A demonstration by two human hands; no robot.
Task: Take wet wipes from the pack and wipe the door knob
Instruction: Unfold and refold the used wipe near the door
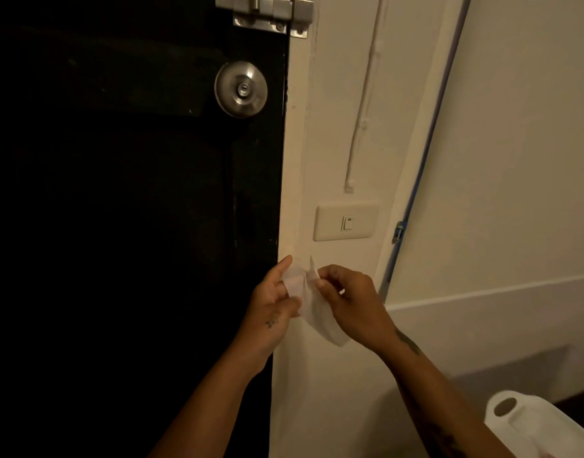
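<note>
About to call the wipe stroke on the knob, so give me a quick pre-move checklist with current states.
1. Wet wipe in hand: ok, pinched between left hand and right hand.
2. Wipe opened flat: not ok, bunched and hanging.
3. Door knob in view and unobstructed: ok.
4. Hands at the knob: not ok, well below it, near the light switch.
5. Wipe moist: cannot tell.
6. Bolt latch above the knob clear of the path: ok.

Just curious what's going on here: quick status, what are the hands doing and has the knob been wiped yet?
Left hand and right hand both pinching one wet wipe, spreading it. Door knob above, untouched. Nothing in the way.
</note>
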